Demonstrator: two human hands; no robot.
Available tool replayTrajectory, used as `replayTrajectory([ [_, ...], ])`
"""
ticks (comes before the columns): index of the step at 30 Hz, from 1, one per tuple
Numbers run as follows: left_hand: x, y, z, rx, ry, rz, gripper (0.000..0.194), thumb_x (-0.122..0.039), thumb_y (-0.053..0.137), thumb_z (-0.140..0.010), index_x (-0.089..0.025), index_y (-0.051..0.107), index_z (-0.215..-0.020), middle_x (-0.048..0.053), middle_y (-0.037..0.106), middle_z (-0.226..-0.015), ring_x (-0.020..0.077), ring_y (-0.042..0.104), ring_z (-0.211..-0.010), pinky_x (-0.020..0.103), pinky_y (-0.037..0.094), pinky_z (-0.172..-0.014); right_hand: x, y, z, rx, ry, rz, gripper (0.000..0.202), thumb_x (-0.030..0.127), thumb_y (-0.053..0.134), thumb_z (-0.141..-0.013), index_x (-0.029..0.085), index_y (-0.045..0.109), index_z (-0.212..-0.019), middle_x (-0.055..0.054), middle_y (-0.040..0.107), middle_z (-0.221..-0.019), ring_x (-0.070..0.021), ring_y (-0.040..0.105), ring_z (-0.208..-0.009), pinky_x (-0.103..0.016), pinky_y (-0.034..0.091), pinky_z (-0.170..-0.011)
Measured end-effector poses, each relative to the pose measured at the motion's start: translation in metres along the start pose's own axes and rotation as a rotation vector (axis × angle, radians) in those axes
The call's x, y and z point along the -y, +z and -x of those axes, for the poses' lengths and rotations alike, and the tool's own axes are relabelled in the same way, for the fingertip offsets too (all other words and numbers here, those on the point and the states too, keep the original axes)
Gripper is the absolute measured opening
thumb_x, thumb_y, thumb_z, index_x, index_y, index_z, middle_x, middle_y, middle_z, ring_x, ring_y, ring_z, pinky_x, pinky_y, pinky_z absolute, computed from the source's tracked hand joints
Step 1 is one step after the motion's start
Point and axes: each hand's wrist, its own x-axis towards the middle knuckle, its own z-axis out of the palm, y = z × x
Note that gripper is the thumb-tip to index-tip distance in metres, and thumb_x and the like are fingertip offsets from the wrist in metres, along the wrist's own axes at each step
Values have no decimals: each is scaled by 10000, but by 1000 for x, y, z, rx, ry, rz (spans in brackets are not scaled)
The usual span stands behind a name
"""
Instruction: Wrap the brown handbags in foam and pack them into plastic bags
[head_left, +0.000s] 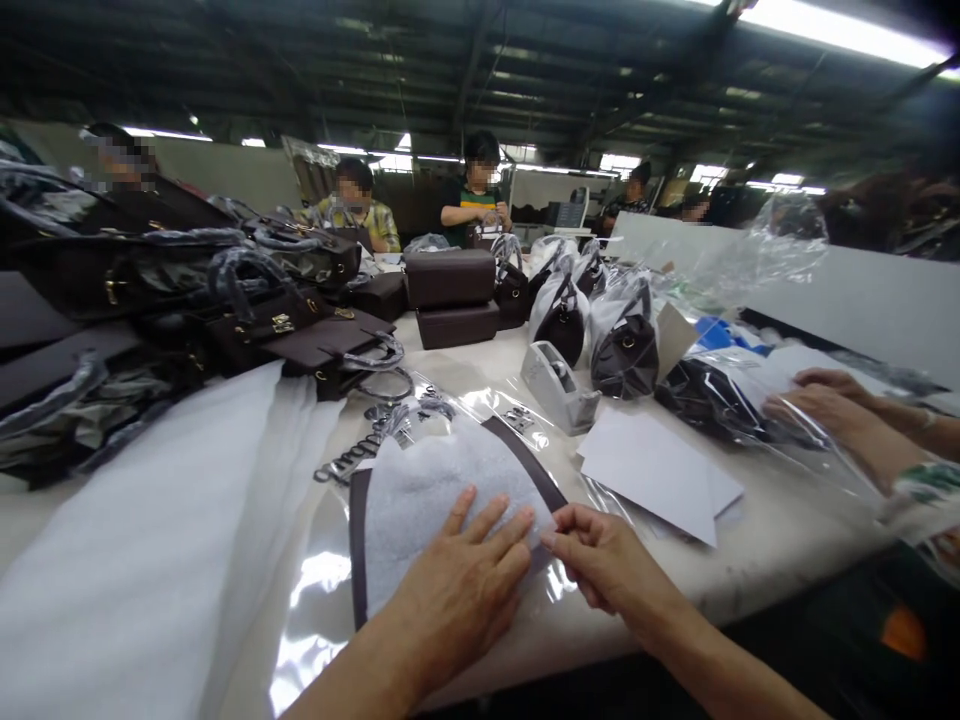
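A dark brown handbag [359,545] lies flat in front of me, its handles wrapped in plastic at the far end. White foam sheet [420,490] covers most of its upper face. My left hand [465,575] rests on the foam with fingers spread. At the bag's right edge, my right hand [596,555] pinches the side of the foam sheet between thumb and forefinger; the fingertips partly hide the exact grip. Under the bag spreads a clear plastic bag [311,590] with dark lettering.
A stack of foam sheets [142,540] lies left, below piled handbags [285,320]. Ahead are a tape dispenser [559,385], white cards [652,475], brown boxes [454,280] and wrapped bags [622,340]. At right, a co-worker's hands [832,410] handle clear plastic. Other people work behind.
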Motion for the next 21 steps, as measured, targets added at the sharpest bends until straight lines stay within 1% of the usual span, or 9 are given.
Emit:
replayTrajectory([
  [3, 0, 1, 1, -17, -5, 18, 293, -289, 433, -856, -202, 476, -1132, 4, 396, -1380, 250, 318, -1277, 491, 172, -1081, 6, -2, -2, 75, -2, 150, 298, 418, 597, -687, 150, 479, -739, 77, 444, -397, -34, 313, -278, -147, 181, -292],
  [5, 0, 1, 1, -32, -5, 29, 286, -287, 439, -855, -207, 476, -1127, -1, 404, -1374, 247, 321, -1275, 488, 167, -1083, 9, -2, -3, 88, 18, 190, 267, 391, 588, -691, 153, 468, -697, 68, 454, -392, -33, 311, -270, -149, 163, -292],
  [10, 1, -1, 2, -30, 2, 47, 291, -287, 478, -838, -198, 476, -1116, 4, 415, -1363, 243, 330, -1268, 483, 168, -1085, 16, -4, -2, 133, 166, 79, 283, 372, 575, -685, 177, 378, -627, 76, 441, -396, -16, 262, -259, -148, 90, -298],
  [12, 1, -2, 2, -26, 3, 50, 300, -294, 484, -838, -194, 474, -1121, 10, 416, -1363, 248, 336, -1262, 487, 171, -1084, 15, -4, 0, 155, 140, 154, 252, 389, 551, -714, 169, 434, -682, 46, 523, -460, -32, 334, -272, -147, 126, -296],
  [14, 0, -2, 3, -26, 2, 49, 281, -290, 477, -843, -192, 481, -1107, 12, 420, -1359, 250, 341, -1259, 487, 176, -1083, 11, -4, 3, 139, 65, 281, 255, 408, 540, -738, 158, 491, -754, 17, 586, -528, -55, 420, -302, -150, 202, -305],
  [16, 0, -2, 3, -29, 2, 49, 255, -284, 463, -850, -192, 490, -1086, 12, 420, -1358, 249, 342, -1258, 486, 184, -1081, 9, -2, 5, 100, 6, 373, 265, 411, 552, -738, 149, 511, -743, 13, 592, -527, -64, 458, -321, -155, 267, -331],
  [17, 0, -2, 4, -32, 1, 49, 247, -283, 455, -853, -191, 492, -1079, 12, 420, -1358, 248, 342, -1258, 486, 187, -1080, 9, -2, 6, 96, 9, 387, 267, 408, 562, -732, 148, 507, -712, 17, 580, -507, -63, 457, -320, -154, 272, -334],
  [19, 0, -2, 4, -38, 2, 49, 262, -286, 447, -854, -190, 481, -1096, 14, 420, -1356, 246, 340, -1257, 484, 193, -1078, 12, -1, 7, 137, 87, 327, 274, 403, 575, -719, 149, 486, -668, 22, 562, -484, -52, 432, -305, -145, 223, -311],
  [21, 0, -1, 5, -40, 6, 46, 294, -283, 460, -844, -190, 466, -1123, 17, 420, -1356, 247, 332, -1260, 484, 190, -1079, 16, 0, 8, 193, 198, 178, 290, 412, 589, -706, 153, 471, -653, 37, 533, -461, -35, 384, -284, -136, 154, -291],
])
